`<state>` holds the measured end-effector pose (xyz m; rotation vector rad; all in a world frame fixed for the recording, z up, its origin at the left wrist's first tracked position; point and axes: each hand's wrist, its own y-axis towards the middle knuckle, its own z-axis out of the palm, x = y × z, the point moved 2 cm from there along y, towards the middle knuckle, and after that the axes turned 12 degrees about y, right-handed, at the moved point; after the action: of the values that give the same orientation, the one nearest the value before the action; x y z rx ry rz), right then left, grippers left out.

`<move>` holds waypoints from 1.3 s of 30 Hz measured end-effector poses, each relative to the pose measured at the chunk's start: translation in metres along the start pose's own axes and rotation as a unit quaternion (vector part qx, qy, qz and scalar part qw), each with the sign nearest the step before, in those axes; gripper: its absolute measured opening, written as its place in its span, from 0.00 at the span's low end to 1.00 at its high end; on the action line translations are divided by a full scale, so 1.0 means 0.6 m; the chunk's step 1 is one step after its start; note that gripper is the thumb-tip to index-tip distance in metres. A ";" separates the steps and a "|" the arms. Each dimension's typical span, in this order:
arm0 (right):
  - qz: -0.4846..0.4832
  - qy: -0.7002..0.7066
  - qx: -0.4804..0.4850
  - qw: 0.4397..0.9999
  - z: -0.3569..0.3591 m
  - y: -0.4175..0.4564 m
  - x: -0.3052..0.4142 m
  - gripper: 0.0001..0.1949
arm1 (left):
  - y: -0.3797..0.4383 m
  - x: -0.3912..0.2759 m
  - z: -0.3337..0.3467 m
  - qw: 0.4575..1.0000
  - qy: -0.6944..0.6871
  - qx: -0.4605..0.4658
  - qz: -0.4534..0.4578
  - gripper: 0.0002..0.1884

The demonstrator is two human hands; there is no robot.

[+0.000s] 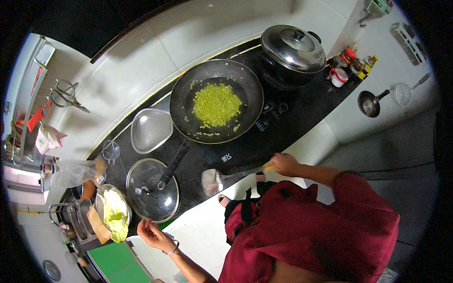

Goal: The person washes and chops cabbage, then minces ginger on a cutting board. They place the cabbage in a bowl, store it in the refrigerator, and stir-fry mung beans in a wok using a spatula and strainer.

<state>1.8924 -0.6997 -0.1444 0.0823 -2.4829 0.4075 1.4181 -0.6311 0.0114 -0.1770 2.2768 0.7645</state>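
My right hand (pixel 286 165) is closed around the handle of a metal wok spatula (pixel 213 181), whose blade hangs over the counter's front edge. My left hand (pixel 152 236), with a bracelet at its wrist, holds nothing; its curled fingers are at the near rim of a glass lid (pixel 152 191) lying on the black counter. A dark wok (pixel 180 88) stands on the cooktop, with small green and yellow-green pieces of food (pixel 216 105) heaped in its middle. Its wrapped handle (pixel 176 161) reaches over the lid. Left of my left hand, a bowl (pixel 100 205) holds leafy cabbage (pixel 115 212).
An empty metal tray (pixel 152 131) lies left of the wok, near a glass cup (pixel 111 151). A lidded pot (pixel 293 49) stands at the back right, beside several condiment containers (pixel 339 77). A wooden board (pixel 98 224) and a sink (pixel 76 221) are at the left.
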 end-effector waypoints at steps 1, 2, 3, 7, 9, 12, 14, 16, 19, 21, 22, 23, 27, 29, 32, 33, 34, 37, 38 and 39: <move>0.024 0.002 0.021 1.000 -0.016 -0.031 -0.022 0.14 | -0.004 -0.011 -0.003 1.000 -0.005 0.002 -0.022 0.10; 0.025 0.008 -0.015 1.000 -0.035 -0.069 -0.036 0.15 | -0.007 -0.015 -0.005 0.999 0.003 0.010 -0.042 0.11; 0.023 0.015 -0.050 0.998 -0.058 -0.098 -0.038 0.16 | -0.006 -0.020 -0.008 0.999 0.012 0.015 -0.035 0.11; 0.161 0.130 -0.114 0.972 -0.177 -0.134 0.009 0.16 | 0.056 -0.008 0.010 0.999 -0.011 0.040 0.017 0.10; 0.138 0.156 -0.166 0.964 -0.229 -0.120 0.034 0.15 | 0.131 -0.023 0.048 0.995 0.018 0.099 0.016 0.09; 0.098 0.144 -0.181 0.968 -0.297 -0.083 0.085 0.14 | 0.253 0.000 0.145 0.969 0.091 0.228 0.014 0.10; 0.123 0.152 -0.147 0.970 -0.332 -0.048 0.100 0.14 | 0.320 0.079 0.233 0.957 0.136 0.225 0.126 0.10; 0.188 0.193 -0.112 0.956 -0.376 -0.022 0.126 0.15 | 0.375 0.148 0.311 0.922 0.221 0.293 0.122 0.13; 0.245 0.231 -0.085 0.938 -0.430 0.002 0.172 0.15 | 0.429 0.258 0.427 0.867 0.316 0.376 0.083 0.14; 0.268 0.212 -0.048 0.939 -0.454 0.018 0.192 0.15 | 0.460 0.372 0.489 0.828 0.408 0.366 0.119 0.14; 0.292 0.220 -0.043 0.930 -0.461 0.020 0.199 0.17 | 0.452 0.342 0.506 0.839 0.387 0.381 0.041 0.13; 0.336 0.225 -0.022 0.914 -0.472 0.026 0.202 0.19 | 0.434 0.308 0.512 0.861 0.322 0.392 -0.036 0.13; 0.377 0.109 0.055 0.918 -0.510 0.063 0.218 0.19 | 0.436 0.331 0.535 0.855 0.273 0.423 -0.129 0.16; 0.367 0.107 0.073 0.921 -0.525 0.084 0.231 0.20 | 0.447 0.348 0.545 0.858 0.247 0.418 -0.167 0.16; 0.327 -0.012 0.098 0.940 -0.545 0.119 0.270 0.22 | 0.453 0.368 0.547 0.850 0.218 0.428 -0.215 0.16; 0.335 -0.018 0.130 0.933 -0.550 0.128 0.268 0.22 | 0.450 0.353 0.547 0.850 0.165 0.424 -0.266 0.14; 0.338 -0.024 0.144 0.930 -0.555 0.134 0.261 0.22 | 0.448 0.338 0.546 0.845 0.111 0.416 -0.317 0.12; 0.334 -0.025 0.197 0.922 -0.564 0.157 0.240 0.23 | 0.445 0.287 0.491 0.868 -0.029 0.333 -0.366 0.07; 0.332 -0.021 0.215 0.918 -0.564 0.160 0.237 0.23 | 0.448 0.294 0.472 0.884 -0.046 0.320 -0.338 0.07; 0.320 -0.021 0.214 0.923 -0.564 0.162 0.235 0.18 | 0.450 0.298 0.451 0.898 -0.063 0.307 -0.310 0.07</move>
<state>1.9555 -0.4979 0.1705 -0.5637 -2.3649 1.2268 1.3570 -0.2400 -0.1349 -0.5005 2.0393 -0.2710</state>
